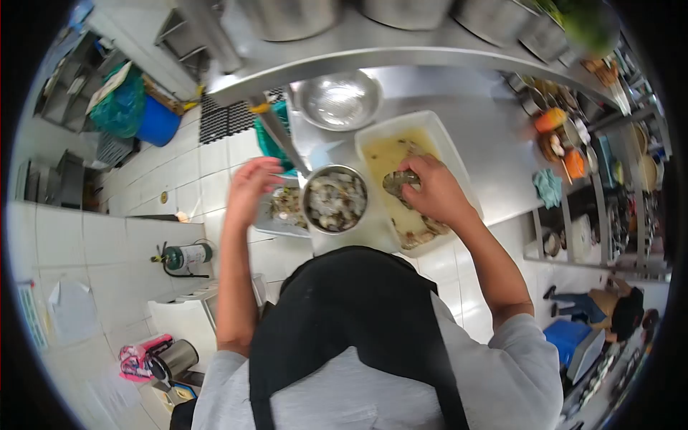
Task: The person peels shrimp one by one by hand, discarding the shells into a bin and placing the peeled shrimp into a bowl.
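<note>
My right hand (435, 188) pinches a greyish shrimp (396, 185) above a white rectangular tub (456, 161) of yellowish liquid, with more shrimp in it. Over a tray (285, 229) of shells and scraps (286, 206), my left hand (252, 188) is raised with its fingers apart, slightly blurred, and nothing shows in it. Between the two hands stands a round metal container (307, 215) filled with peeled shrimp (335, 199).
An empty metal bowl (340, 100) sits behind the round container. A metal shelf (430, 59) with large pots crosses the far side. Beside the left hand rises a metal post (279, 137). At the far right another person (609, 308) stands.
</note>
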